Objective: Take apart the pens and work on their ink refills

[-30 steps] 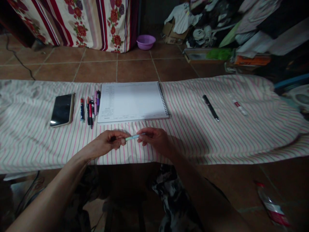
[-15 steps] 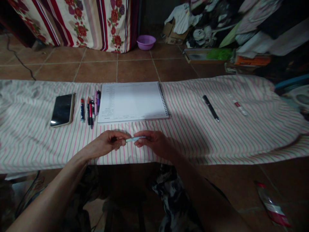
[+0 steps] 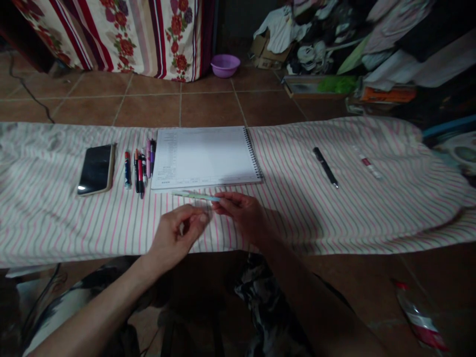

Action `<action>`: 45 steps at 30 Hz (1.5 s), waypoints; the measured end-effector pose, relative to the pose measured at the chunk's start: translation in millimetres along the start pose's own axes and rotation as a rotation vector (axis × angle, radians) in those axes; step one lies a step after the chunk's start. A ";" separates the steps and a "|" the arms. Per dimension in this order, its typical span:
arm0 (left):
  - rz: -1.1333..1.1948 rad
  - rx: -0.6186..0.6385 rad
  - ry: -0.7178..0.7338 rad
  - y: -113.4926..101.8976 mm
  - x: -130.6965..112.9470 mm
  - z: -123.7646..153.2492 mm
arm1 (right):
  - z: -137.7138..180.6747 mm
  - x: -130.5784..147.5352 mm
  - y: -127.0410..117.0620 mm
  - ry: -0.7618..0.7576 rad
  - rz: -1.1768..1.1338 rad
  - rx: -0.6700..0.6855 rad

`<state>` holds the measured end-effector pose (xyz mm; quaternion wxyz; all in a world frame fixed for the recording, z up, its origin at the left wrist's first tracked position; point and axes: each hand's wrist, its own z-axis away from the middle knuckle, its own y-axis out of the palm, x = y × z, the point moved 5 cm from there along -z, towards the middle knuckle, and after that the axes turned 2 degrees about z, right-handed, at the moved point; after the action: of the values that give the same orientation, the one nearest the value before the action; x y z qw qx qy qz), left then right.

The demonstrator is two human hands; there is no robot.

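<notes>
My right hand [image 3: 241, 213] pinches one end of a pale green pen [image 3: 191, 195], which points left just below the spiral notebook [image 3: 204, 156]. My left hand [image 3: 176, 238] hovers a little nearer to me over the striped cloth [image 3: 372, 213]. Its fingers are curled with the thumb pressed to the fingertips, and I cannot see whether anything is inside. It does not touch the pen.
A phone [image 3: 95, 168] and a row of several pens [image 3: 139, 166] lie left of the notebook. A black pen [image 3: 325, 166] and a white pen [image 3: 366, 161] lie to the right. A purple bowl [image 3: 224, 64] and a plastic bottle [image 3: 418, 317] are on the tiled floor.
Both hands held the pale green pen before. My left hand has let go and dropped back towards me, while my right hand has carried the pen up close to the notebook.
</notes>
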<state>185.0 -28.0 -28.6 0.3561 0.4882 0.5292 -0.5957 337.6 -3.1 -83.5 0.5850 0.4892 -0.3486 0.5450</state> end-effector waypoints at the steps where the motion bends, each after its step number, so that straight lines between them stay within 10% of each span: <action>1: 0.171 0.025 -0.153 10.7 10.4 2.2 | 0.1 -0.2 1.0 0.003 -0.004 0.007; 9: 0.997 -0.226 -0.519 25.6 40.0 -5.0 | 3.8 2.5 12.1 -0.065 0.162 0.085; 29: 1.012 -0.222 -0.662 25.5 43.4 -8.4 | 12.0 26.9 10.4 -0.358 0.664 0.022; 45: 1.046 -0.255 -0.657 23.8 40.7 -10.4 | 3.2 8.0 1.6 -0.151 0.220 -0.063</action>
<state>198.5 -18.6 -73.9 0.7997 0.4274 0.1505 -0.3939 337.8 -3.9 -74.8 0.5089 0.4689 -0.4603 0.5562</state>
